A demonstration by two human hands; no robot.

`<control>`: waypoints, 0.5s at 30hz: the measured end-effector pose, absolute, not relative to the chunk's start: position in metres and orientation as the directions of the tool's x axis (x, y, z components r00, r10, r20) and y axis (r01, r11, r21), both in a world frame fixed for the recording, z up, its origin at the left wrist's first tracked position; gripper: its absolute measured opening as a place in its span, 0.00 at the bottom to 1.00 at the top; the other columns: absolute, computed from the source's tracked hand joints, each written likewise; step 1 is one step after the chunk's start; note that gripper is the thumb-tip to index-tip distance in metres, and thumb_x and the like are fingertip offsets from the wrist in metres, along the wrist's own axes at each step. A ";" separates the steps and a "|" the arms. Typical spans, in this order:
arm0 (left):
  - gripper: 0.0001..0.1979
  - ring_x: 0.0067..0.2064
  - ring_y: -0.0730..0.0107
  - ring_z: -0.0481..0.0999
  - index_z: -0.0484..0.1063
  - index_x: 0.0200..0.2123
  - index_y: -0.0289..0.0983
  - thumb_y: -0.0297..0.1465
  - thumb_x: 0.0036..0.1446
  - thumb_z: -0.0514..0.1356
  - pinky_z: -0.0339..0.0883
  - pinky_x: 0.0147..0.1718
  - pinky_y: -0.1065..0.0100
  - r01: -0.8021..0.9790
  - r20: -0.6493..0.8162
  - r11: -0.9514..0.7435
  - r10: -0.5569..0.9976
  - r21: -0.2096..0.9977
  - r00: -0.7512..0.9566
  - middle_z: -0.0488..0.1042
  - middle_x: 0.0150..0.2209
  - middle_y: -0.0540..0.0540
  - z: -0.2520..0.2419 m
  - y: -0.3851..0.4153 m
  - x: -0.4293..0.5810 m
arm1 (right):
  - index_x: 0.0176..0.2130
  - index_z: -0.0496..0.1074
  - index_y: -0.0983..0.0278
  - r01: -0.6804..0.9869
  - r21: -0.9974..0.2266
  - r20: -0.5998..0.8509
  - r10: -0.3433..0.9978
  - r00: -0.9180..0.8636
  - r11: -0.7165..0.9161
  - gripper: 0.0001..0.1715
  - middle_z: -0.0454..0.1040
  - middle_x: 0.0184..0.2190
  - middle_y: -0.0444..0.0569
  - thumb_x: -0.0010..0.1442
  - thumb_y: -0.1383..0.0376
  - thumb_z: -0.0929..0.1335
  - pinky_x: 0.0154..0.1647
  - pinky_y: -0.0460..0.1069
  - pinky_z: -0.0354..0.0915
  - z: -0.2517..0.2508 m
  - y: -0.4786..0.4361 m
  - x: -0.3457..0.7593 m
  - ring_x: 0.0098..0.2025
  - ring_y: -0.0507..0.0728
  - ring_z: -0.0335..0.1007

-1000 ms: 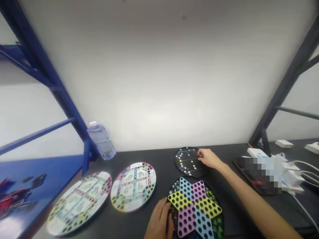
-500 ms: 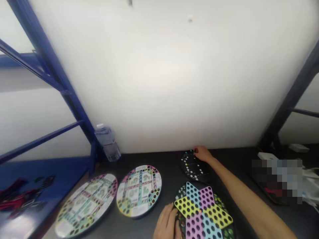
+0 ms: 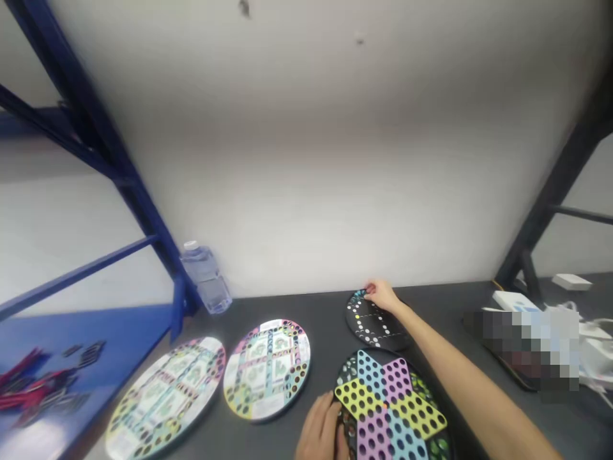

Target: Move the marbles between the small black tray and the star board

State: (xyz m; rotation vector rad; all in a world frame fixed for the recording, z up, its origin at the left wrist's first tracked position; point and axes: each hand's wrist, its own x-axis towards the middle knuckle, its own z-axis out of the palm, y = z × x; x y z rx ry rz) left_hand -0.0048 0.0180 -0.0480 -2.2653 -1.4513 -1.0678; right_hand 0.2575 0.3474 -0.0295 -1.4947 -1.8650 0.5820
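Right hand (image 3: 380, 296) curled on black board (image 3: 376, 327), left (image 3: 320, 429) against Chinese checkers board (image 3: 390, 399); grips unclear.

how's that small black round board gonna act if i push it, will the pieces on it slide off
The small black round game board looks thin, flat and rigid, so it would probably slide without flexing or tipping. The pale pieces on it are too small to show whether they sit in holes, so a quick shove might shift them. A gentle push from the right hand seems safer.

bright, even light, soft focus, bowed edges
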 end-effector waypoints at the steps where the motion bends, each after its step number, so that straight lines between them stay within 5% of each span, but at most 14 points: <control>1: 0.16 0.55 0.59 0.77 0.70 0.53 0.38 0.28 0.64 0.52 0.75 0.52 0.60 0.862 0.687 -0.479 0.683 0.165 0.248 0.76 0.52 0.40 -0.047 0.018 -0.006 | 0.37 0.76 0.66 0.640 -0.730 0.221 0.969 -0.111 0.240 0.14 0.79 0.33 0.48 0.46 0.73 0.73 0.38 0.47 0.68 -0.032 0.348 0.257 0.33 0.54 0.74; 15: 0.16 0.55 0.59 0.77 0.70 0.54 0.37 0.30 0.65 0.53 0.76 0.52 0.61 0.857 0.673 -0.497 0.680 0.135 0.289 0.76 0.53 0.39 -0.046 0.017 -0.007 | 0.36 0.76 0.67 0.605 -0.761 0.205 0.972 -0.117 0.234 0.16 0.80 0.33 0.49 0.45 0.78 0.70 0.38 0.47 0.70 -0.030 0.341 0.257 0.32 0.54 0.75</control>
